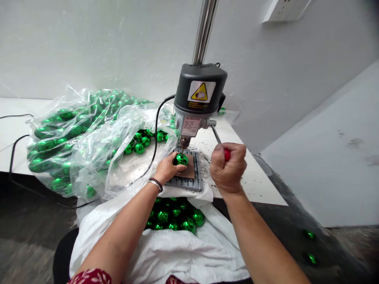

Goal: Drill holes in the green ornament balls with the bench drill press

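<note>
My left hand (168, 170) grips a shiny green bauble (181, 159) between thumb and fingers, on a small brown board (189, 170). Under the board lies the grey ribbed base (194, 184) of a bench drill (199, 88). The drill's chuck (185, 141) and bit point down at the top of the bauble; whether the bit touches it I cannot tell. My right hand (227, 167) is wrapped round the red-knobbed feed lever (217, 135) at the drill's right side.
Clear plastic bags (89, 138) full of green baubles cover the table's left. More baubles (174, 215) rest in a white cloth sack (189, 252) on my lap. Dark shavings litter the white table (260, 181). A black cable (156, 134) hangs beside the drill. Two baubles (310, 258) lie on the floor.
</note>
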